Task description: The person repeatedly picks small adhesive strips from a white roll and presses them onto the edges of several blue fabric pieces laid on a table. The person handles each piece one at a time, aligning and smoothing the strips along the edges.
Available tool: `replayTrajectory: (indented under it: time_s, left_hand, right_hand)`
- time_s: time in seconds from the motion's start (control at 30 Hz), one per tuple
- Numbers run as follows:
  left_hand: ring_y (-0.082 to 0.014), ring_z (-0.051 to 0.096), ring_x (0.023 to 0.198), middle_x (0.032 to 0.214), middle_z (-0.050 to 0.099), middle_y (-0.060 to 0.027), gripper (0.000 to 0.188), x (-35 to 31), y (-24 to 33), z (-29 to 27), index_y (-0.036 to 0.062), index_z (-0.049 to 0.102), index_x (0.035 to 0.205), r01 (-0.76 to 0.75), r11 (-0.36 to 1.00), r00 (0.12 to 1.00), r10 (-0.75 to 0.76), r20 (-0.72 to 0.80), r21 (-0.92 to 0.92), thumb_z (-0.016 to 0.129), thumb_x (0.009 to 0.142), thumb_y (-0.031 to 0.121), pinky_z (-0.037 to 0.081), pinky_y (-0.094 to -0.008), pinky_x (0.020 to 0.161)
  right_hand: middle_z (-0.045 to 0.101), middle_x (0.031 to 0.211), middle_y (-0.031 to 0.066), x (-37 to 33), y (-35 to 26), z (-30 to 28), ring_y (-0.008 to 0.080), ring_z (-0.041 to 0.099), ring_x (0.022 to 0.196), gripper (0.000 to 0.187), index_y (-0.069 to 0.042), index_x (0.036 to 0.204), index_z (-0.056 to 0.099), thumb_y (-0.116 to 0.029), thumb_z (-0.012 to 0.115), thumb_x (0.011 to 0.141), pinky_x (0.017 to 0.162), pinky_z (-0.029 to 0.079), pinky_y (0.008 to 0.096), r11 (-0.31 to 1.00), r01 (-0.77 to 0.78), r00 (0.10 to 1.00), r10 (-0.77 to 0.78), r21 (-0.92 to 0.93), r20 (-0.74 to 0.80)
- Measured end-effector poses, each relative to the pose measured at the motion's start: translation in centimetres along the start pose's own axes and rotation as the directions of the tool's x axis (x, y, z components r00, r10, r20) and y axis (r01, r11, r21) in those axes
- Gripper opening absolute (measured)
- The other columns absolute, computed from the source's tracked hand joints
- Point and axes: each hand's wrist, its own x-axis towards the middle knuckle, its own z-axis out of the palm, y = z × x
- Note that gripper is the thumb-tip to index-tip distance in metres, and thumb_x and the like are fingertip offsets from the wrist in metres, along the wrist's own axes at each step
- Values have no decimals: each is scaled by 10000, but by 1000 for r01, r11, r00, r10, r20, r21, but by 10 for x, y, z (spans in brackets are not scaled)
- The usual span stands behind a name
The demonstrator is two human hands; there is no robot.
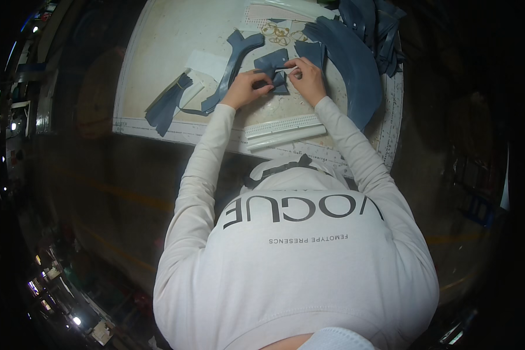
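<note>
Both my hands work close together over a small stack of dark blue cut fabric pieces [271, 60] on the white table. My left hand [248, 89] has its thumb and fingers closed at the left edge of a blue fabric piece [280, 87]. Opposite it, my right hand [307, 80] curls inward, its fingertips meeting a thin white strip [283, 70] that lies across the blue fabric. The strip's far end is partly covered by my fingers.
A large curved stack of blue fabric [356, 70] lies at the right. Left of my hands are long blue strips [233, 61] and a banded bundle [172, 108]. Yellowish rings [279, 34] sit behind, and white rolled sheets [286, 133] near the table's front edge.
</note>
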Motion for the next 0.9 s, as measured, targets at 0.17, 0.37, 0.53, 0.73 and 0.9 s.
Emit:
replayTrajectory:
  time_s: [0.17, 0.37, 0.53, 0.73, 0.9]
  left_hand:
    - [-272, 652, 707, 842, 660, -133, 292, -3, 0, 10, 79, 657, 967, 47, 998, 984, -55, -168, -51, 768, 738, 223, 509, -327, 657]
    - [-295, 656, 778, 903, 661, -114, 358, -5, 0, 14, 96, 676, 970, -112, 982, 980, 134, -147, 152, 823, 694, 271, 529, -342, 686]
    - [-267, 654, 751, 879, 667, -100, 314, -1, -4, 9, 80, 676, 950, -109, 991, 989, 115, -95, 72, 818, 707, 219, 522, -326, 672]
    - [-262, 651, 731, 835, 667, -115, 224, -3, -5, 7, 83, 684, 944, 68, 997, 994, -66, -83, 20, 743, 754, 186, 511, -317, 658]
    - [-312, 650, 825, 855, 663, -170, 195, -4, -3, 13, 126, 694, 940, -29, 998, 986, 36, -162, 48, 706, 763, 208, 519, -370, 723]
  right_hand:
    - [567, 981, 115, -4, -10, 12, 233, 654, 726, 300, -40, 977, 617, 100, 638, 712, 683, 530, 328, 982, -27, 996, 10, 186, 91]
    - [537, 959, 116, -4, -12, 15, 345, 627, 835, 243, -39, 921, 581, 108, 609, 730, 696, 525, 358, 996, 56, 987, -45, -65, 156]
    - [544, 944, 116, 5, -7, 9, 291, 651, 800, 234, -35, 914, 585, 99, 626, 727, 682, 528, 347, 997, -48, 997, 44, 57, 68]
    - [554, 914, 113, -2, -4, 10, 244, 658, 715, 226, -38, 899, 599, 86, 658, 720, 672, 527, 334, 983, -59, 997, 50, 176, 54]
    - [568, 909, 100, -7, -7, 21, 208, 676, 736, 211, -23, 901, 590, 75, 677, 736, 654, 538, 297, 998, -23, 994, 16, 63, 112]
